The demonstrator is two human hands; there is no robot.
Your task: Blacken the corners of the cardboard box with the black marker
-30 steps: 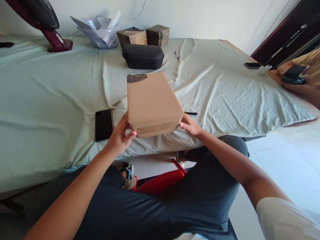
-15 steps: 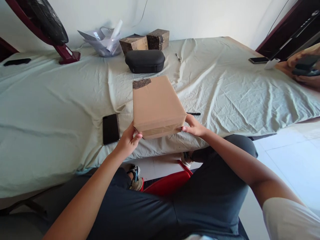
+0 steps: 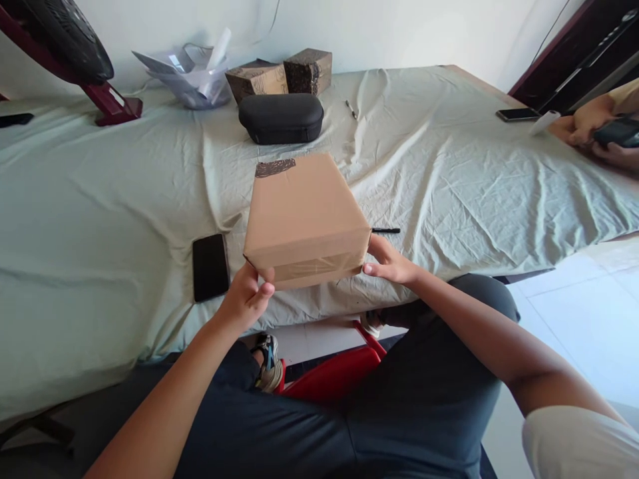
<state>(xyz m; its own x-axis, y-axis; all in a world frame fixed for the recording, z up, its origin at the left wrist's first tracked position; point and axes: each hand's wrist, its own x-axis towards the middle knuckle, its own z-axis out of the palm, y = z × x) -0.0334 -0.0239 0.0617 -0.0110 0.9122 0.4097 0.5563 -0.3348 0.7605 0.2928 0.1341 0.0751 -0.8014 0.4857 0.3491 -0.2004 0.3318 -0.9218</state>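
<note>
A brown cardboard box (image 3: 305, 206), with a dark scribbled patch at its far left corner and clear tape on the near side, is held between my two hands near the table's front edge. My left hand (image 3: 248, 296) grips the near left corner, thumb toward me. At the near right corner, my right hand (image 3: 388, 261) is closed on the box, its other fingers partly hidden behind it. A black pen (image 3: 386, 231) lies just beyond my right hand. To the left of my left hand rests a dark phone (image 3: 210, 267).
On the cloth-covered table (image 3: 100, 233) are a black zip case (image 3: 281, 118), two dark-patterned boxes (image 3: 308, 71), a clear basket (image 3: 202, 83) of papers, a fan (image 3: 107, 100), another pen (image 3: 351, 109) and a phone (image 3: 518, 115). At right, another person's hands (image 3: 612, 150) hold a dark object.
The box has tilted and turned slightly, its near side now showing more, with its near left corner shifted left. Both hands keep hold of it. The view has shifted a little.
</note>
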